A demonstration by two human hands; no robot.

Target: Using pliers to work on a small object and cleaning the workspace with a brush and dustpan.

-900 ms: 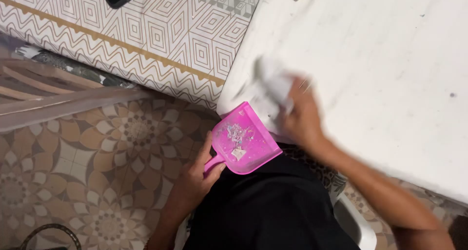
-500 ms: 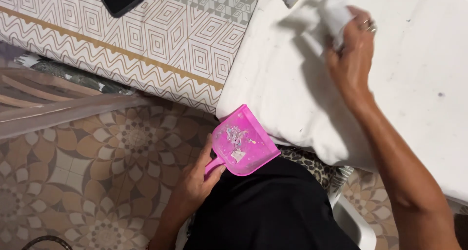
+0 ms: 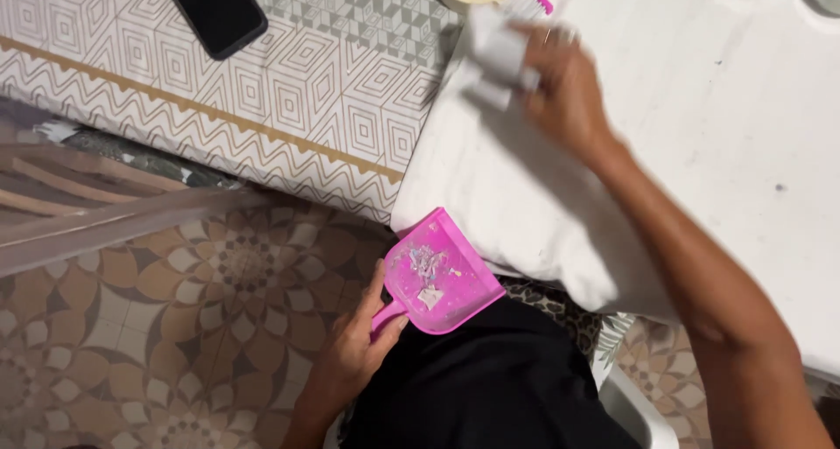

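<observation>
While the pink plastic dustpan [image 3: 442, 278] is held by its handle in the left hand [image 3: 354, 348], just below the bench [image 3: 700, 134] edge, its lip is best kept tucked under that edge. The right hand [image 3: 564, 94] is closed on a crumpled white cloth [image 3: 499, 55], blurred, on the smooth white top. Pale scraps lie in the glossy pan.

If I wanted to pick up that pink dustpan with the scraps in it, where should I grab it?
Probably by its short handle, coming from below the table edge, as the left hand does. The pink dustpan has its open lip against the edge of the white cloth and holds loose scraps, so the handle end is the free side, and gripping there should help keep the tray level.
</observation>
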